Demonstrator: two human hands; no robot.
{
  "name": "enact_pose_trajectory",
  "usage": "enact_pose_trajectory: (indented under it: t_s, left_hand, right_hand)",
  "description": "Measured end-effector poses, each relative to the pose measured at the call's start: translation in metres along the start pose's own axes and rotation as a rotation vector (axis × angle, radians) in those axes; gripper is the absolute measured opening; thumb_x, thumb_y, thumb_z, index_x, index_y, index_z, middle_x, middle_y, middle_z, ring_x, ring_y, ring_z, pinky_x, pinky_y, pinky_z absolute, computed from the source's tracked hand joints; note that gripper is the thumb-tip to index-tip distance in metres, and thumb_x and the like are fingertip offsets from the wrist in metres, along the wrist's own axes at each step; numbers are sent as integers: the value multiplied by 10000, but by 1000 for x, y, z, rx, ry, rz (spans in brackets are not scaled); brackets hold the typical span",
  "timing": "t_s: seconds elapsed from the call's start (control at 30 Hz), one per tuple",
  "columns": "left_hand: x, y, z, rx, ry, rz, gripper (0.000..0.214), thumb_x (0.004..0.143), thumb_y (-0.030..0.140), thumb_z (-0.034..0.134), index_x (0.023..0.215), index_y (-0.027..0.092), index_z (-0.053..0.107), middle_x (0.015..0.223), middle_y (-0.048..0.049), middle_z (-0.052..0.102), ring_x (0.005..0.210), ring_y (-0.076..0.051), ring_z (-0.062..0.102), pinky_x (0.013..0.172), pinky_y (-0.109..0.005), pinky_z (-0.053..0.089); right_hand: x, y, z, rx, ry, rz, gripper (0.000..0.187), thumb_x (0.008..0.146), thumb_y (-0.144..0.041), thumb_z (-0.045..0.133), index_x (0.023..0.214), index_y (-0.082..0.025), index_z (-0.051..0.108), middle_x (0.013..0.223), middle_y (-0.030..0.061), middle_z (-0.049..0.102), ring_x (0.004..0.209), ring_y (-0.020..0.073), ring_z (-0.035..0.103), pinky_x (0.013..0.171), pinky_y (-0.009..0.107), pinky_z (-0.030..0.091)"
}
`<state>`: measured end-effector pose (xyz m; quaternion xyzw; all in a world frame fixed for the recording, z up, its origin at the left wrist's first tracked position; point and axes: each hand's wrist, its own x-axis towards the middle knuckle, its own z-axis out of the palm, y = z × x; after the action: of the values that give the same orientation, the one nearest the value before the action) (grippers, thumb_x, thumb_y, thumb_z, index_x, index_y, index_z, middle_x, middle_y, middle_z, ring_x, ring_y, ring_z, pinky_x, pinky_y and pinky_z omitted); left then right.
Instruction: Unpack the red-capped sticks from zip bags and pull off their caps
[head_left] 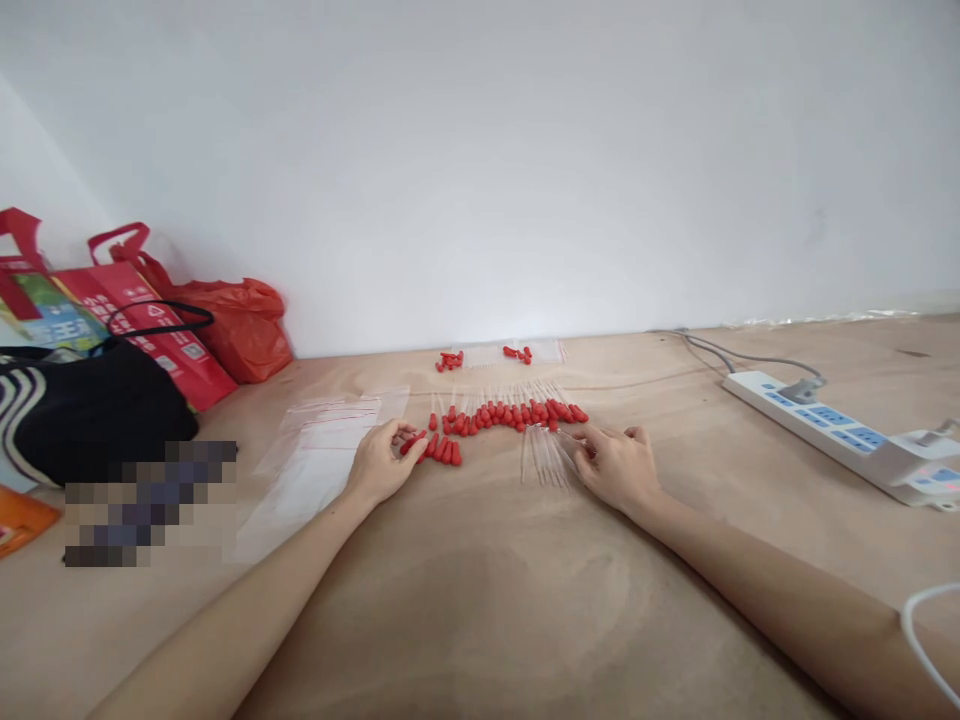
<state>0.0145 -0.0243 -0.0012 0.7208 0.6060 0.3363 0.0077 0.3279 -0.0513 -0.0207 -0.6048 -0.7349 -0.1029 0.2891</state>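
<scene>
When facing the wall (480,180), find the right hand (619,462) at one o'clock, curled beside thin clear tubes (545,462) — can't tell its hold. At eleven, see the left hand (381,462), pinched nearly closed on a red bulb (412,443). At twelve, see the long row of red bulbs (515,413) — and, farther back, two small red heaps (449,359).

Bulbs (517,413) are lying between my left hand (384,462) and my right hand (616,466), tubes (541,456) lying just left of the latter, plastic bags (315,470) lying left, shopping bags (146,325) sitting far left, power strip (814,422) lying right
</scene>
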Motion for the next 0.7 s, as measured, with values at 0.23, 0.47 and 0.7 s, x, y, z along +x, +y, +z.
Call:
enact_pose_trajectory:
  t_s: [0.23, 0.47, 0.7]
  left_hand:
    - [14, 7, -6, 145, -42, -119, 296, 715, 443, 489, 820, 187, 594, 884, -50, 638, 854, -218, 548, 760, -317, 420]
    - [50, 19, -1, 314, -355, -359, 389, 686, 569, 466, 675, 223, 643, 778, -47, 658, 837, -249, 578, 643, -292, 400]
    - [64, 23, 8, 322, -432, -438, 296, 654, 469, 531, 529, 211, 606, 487, -20, 603, 570, -200, 590, 515, -260, 374]
  right_hand:
    - [-1, -7, -3, -2, -135, -52, 272, 828, -261, 378, 974, -213, 602, 904, 54, 651, 776, 159, 552, 703, 309, 222]
    - [-2, -10, -3, -39, -207, -82, 326, 827, -235, 364, 1091, -226, 555, 941, 69, 607, 865, 185, 513, 709, 315, 231]
    - [4, -11, 0, -47, -296, -24, 279, 799, -181, 375, 958, -218, 600, 832, 62, 600, 802, 177, 521, 653, 293, 220]
